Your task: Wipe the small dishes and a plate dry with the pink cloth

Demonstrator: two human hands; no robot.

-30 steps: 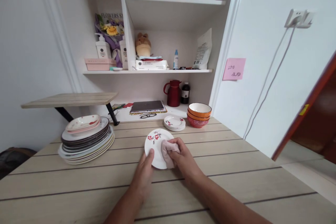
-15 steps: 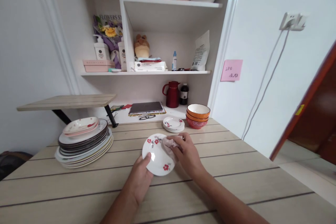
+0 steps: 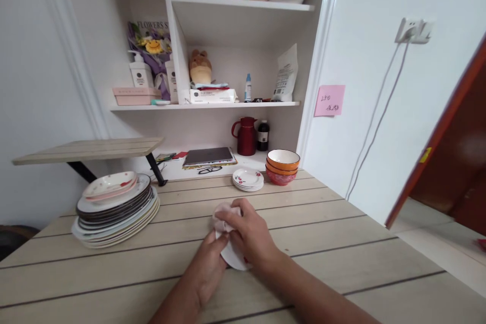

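The fingers of our right hand (image 3: 253,230) are bunched together on a crumpled pale pink cloth (image 3: 224,209), pressing it over the far part of a small round white ceramic plate (image 3: 234,257). Our left hand (image 3: 207,266) is clamped on that plate's left edge with the thumb lying on top; its other fingers are hidden, so we cannot tell how they are spread underneath. The plate is right in front of us over the light wooden plank table (image 3: 114,274), mostly covered by hands and cloth, with its near part and a speck of red showing; we cannot tell whether it touches the boards. We judge the step in hand to be wiping the plate, and think the next move calls for a steady left thumb and even pressure, so the cloth can pass over the near part it does not cover. Farther out, well apart from our hands, sits a low stack of small white plates with red flowers (image 3: 248,178), and just right of it a nested stack of orange and red bowls (image 3: 283,163). Off to our left stands a tall pile of larger plates (image 3: 114,220). Beyond the table's far edge lie black-framed glasses (image 3: 210,170), near a dark red jug (image 3: 246,137).
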